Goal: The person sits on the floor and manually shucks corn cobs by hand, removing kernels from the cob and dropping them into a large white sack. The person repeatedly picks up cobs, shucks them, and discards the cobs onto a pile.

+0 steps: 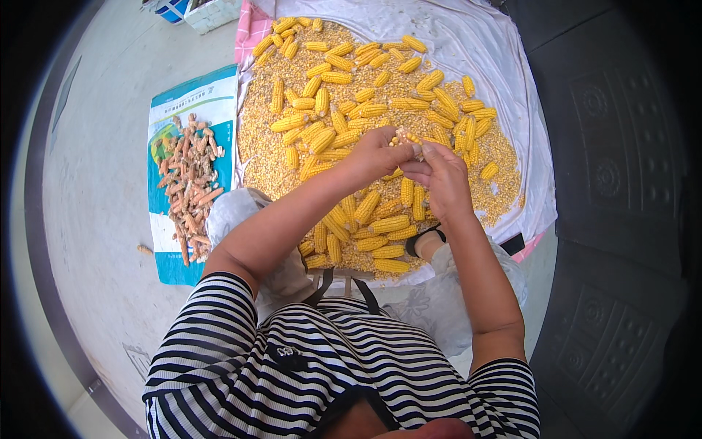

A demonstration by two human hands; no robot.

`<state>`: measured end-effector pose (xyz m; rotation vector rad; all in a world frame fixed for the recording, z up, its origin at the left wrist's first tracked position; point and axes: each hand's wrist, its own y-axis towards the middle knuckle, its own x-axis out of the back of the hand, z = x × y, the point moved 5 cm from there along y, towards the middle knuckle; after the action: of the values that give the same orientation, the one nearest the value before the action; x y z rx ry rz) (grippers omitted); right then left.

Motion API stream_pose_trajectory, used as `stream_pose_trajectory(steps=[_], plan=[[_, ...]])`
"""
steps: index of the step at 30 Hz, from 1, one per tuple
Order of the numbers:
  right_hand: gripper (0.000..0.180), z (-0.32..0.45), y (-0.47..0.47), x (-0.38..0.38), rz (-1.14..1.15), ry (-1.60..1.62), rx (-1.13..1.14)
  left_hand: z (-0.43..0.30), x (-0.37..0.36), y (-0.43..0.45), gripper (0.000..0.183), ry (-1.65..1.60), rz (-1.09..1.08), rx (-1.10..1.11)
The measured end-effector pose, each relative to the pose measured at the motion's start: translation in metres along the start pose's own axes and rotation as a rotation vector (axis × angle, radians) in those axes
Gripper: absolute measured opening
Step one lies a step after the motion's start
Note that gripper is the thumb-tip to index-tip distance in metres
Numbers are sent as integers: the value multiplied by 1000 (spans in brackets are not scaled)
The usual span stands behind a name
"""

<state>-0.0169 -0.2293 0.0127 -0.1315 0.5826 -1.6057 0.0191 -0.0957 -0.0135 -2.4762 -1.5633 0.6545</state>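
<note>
A partly shelled corn cob [405, 135] is held in front of me, with some yellow kernels still on its pale core. My left hand [378, 151] is wrapped around it, thumb along the near side. My right hand [443, 173] meets it from the right, its thumb and fingertips at the cob's end. Much of the cob is hidden by the fingers. Beneath both hands spreads a layer of loose corn kernels [258, 131], with many whole yellow ears of corn [389, 224] lying on top.
The kernels lie on a white cloth [510, 71] over a pink checked cloth [249, 33]. At left, stripped cobs [189, 181] are heaped on a flattened blue-and-white printed sack [181, 274]. One cob piece [145, 249] rests on the concrete floor [104, 181]. A dark panelled door [614, 164] borders the right.
</note>
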Motion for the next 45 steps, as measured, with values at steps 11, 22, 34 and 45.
stream_pose_trajectory(steps=[11, 22, 34, 45], plan=[[29, -3, 3, 4, -6, -33, -15, 5, -1, 0, 20, -101, 25, 89], [30, 4, 3, 5, 14, -77, 42, -13, 5, 2, 20, -22, 57, 4], [29, -2, -1, -5, -70, -285, 226, 8, 5, 4, 38, 51, -194, -100], [17, 8, 0, -3, -66, -175, 302, 0, -7, -2, 37, 62, -111, -140]])
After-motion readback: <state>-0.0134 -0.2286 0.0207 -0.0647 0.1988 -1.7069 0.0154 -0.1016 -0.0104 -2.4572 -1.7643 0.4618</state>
